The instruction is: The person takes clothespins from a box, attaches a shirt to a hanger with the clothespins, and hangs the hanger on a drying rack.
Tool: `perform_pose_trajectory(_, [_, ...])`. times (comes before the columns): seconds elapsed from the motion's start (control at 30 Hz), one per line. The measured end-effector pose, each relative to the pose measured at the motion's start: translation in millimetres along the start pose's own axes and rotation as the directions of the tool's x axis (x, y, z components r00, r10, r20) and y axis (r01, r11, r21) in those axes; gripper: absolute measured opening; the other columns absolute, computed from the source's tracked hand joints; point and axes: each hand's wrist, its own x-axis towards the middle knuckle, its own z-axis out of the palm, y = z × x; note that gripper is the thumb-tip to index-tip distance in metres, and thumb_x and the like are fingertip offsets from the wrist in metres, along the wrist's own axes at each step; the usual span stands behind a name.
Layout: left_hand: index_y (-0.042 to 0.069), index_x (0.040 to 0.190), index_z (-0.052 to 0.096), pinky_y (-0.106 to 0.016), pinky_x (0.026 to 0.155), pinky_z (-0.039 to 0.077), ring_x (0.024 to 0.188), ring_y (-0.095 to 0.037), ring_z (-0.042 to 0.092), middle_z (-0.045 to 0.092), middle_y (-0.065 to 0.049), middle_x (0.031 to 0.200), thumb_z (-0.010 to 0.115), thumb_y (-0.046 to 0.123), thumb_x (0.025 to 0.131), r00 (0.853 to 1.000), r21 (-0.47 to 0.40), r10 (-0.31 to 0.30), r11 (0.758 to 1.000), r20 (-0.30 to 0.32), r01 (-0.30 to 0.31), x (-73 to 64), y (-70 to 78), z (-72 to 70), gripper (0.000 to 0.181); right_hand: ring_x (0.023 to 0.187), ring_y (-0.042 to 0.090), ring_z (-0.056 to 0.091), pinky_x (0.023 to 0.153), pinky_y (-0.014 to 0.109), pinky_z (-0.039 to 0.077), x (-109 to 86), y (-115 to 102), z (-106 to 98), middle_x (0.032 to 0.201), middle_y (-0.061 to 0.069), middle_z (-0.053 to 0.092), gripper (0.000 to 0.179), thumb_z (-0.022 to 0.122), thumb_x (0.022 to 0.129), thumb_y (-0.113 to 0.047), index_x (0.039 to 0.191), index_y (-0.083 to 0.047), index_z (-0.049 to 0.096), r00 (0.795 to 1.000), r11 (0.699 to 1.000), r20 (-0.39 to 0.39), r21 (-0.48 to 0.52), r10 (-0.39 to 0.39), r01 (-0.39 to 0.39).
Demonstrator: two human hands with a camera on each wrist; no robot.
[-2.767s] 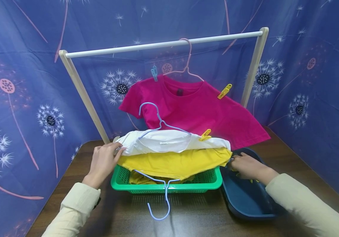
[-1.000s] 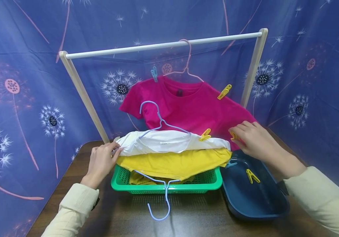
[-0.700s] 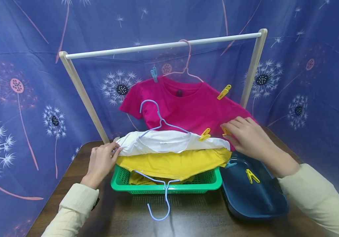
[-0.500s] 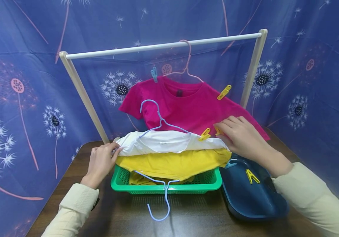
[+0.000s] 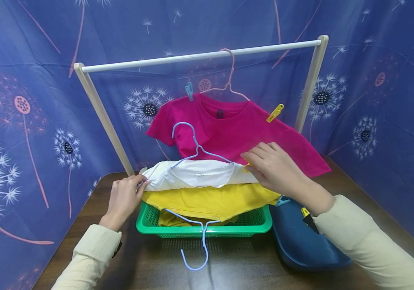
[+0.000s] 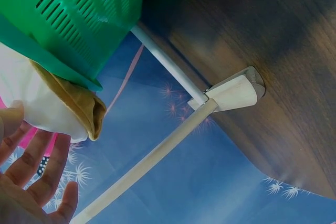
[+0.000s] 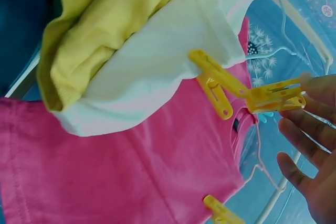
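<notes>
My left hand (image 5: 123,197) pinches the left sleeve end of a white T-shirt (image 5: 199,179). The shirt lies over a yellow garment (image 5: 210,197) on a green basket (image 5: 199,229), with a lavender hanger (image 5: 198,147) in its neck. My right hand (image 5: 277,169) pinches a yellow clothespin (image 7: 273,97) between thumb and fingers, above the shirt's right shoulder. Its tip overlaps another yellow clothespin (image 7: 215,90) clipped to the white shirt's edge, seen in the right wrist view. In the head view my right fingers mostly hide both pins.
Behind, a pink T-shirt (image 5: 235,133) hangs by a pink hanger (image 5: 230,76) from a rack's white bar (image 5: 156,61), with a blue clothespin (image 5: 189,91) and a yellow one on its shoulders. A dark blue tray (image 5: 301,257) with clothespins stands right, partly under my forearm. A second hanger (image 5: 204,237) sticks out in front.
My right hand has come up out of the tray with a yellow clothespin and moved left to the white shirt's right shoulder. My left hand has stayed at the left sleeve.
</notes>
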Motion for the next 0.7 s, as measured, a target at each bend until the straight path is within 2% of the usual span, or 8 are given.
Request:
perform_pose_trajectory(0.17, [0.009,0.087,0.067,-0.050,0.069,0.040,0.069,-0.030,0.063,0.068,-0.010,0.076,0.067,0.022,0.082,1.000,0.002,0.002,1.000,-0.004,-0.002,0.9,-0.6,1.3,0.013,0.088,0.021,0.057,0.068,0.034,0.045,7.8,-5.8,3.8,0.097,0.006,0.066,0.040,0.076,0.070,-0.015,0.107,-0.008,0.061,1.000,1.000,-0.011,0.017,-0.013,0.013])
perform_pose_trajectory(0.7, [0.010,0.086,0.067,-0.050,0.068,0.040,0.069,-0.030,0.063,0.068,-0.010,0.075,0.066,0.022,0.083,1.000,-0.002,0.011,1.000,-0.009,-0.011,1.7,-3.9,6.6,0.013,0.084,0.016,0.056,0.073,0.029,0.046,27.9,-32.0,40.8,0.091,0.002,0.064,0.035,0.076,0.073,-0.021,0.102,-0.008,0.059,0.994,0.993,0.068,0.089,-0.081,0.074])
